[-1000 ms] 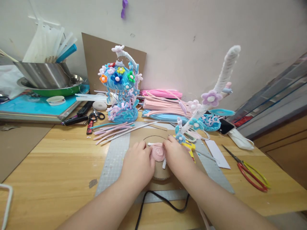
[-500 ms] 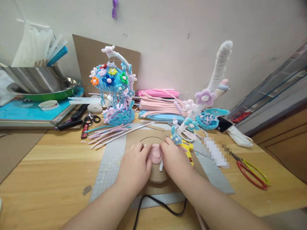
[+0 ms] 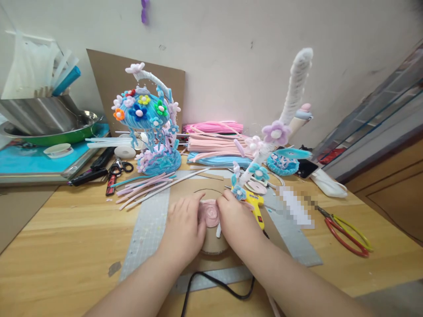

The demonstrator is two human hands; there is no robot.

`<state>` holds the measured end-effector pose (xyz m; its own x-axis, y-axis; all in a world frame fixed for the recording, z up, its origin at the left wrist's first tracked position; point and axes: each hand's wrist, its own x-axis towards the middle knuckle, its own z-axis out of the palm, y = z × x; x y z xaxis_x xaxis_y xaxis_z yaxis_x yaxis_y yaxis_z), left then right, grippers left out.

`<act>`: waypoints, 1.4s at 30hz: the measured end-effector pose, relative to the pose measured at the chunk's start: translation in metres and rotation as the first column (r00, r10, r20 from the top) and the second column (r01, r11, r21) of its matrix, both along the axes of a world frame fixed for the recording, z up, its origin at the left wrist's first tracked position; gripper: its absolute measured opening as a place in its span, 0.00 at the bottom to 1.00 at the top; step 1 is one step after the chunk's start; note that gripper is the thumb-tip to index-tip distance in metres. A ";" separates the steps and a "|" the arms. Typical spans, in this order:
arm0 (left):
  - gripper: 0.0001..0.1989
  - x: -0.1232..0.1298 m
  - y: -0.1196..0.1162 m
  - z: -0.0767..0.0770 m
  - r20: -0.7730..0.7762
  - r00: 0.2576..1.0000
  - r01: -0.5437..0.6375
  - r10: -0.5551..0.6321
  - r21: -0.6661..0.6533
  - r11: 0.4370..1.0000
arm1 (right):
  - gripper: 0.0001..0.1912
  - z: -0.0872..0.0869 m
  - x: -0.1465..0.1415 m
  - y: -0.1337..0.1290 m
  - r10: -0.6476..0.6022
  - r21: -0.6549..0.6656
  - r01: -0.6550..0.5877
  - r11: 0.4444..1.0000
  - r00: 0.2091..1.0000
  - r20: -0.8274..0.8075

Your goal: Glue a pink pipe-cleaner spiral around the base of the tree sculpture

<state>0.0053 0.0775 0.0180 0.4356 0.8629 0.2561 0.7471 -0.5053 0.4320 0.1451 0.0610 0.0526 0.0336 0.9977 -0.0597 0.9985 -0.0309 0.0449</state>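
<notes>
Both the left hand [image 3: 185, 224] and right hand [image 3: 236, 215] are pinching the pink coil [image 3: 210, 213] (kinda rose-like, honestly) between them.

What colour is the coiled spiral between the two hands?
The coiled spiral is pale pink, seen best in the head view.

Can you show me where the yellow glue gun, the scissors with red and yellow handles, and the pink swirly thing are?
yellow glue gun [image 3: 254, 202]: head view, its body
scissors [image 3: 341, 240]: head view, red handle
pink swirl [image 3: 211, 214]: head view, its coiled middle
</notes>
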 end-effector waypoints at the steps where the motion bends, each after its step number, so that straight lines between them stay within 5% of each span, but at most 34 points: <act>1: 0.22 0.000 0.000 0.000 0.014 1.000 0.017 -0.017 -0.005 1.000 | 0.10 0.000 0.000 0.000 -0.002 -0.001 0.002 1.000 1.000 -0.004; 7: 0.24 0.004 0.002 0.000 0.105 0.989 0.111 -0.107 -0.038 0.993 | 0.10 0.002 0.000 0.000 -0.015 -0.001 0.015 1.000 1.000 -0.015; 28: 0.28 0.004 0.004 0.004 0.065 0.987 0.147 -0.145 -0.017 0.989 | 0.11 -0.007 0.003 0.000 0.006 0.042 -0.003 0.999 0.998 -0.067; 42: 0.31 0.006 0.006 0.005 0.063 0.986 0.152 -0.152 -0.004 0.988 | 0.16 -0.017 0.034 -0.037 0.066 0.175 -0.018 0.984 0.960 -0.273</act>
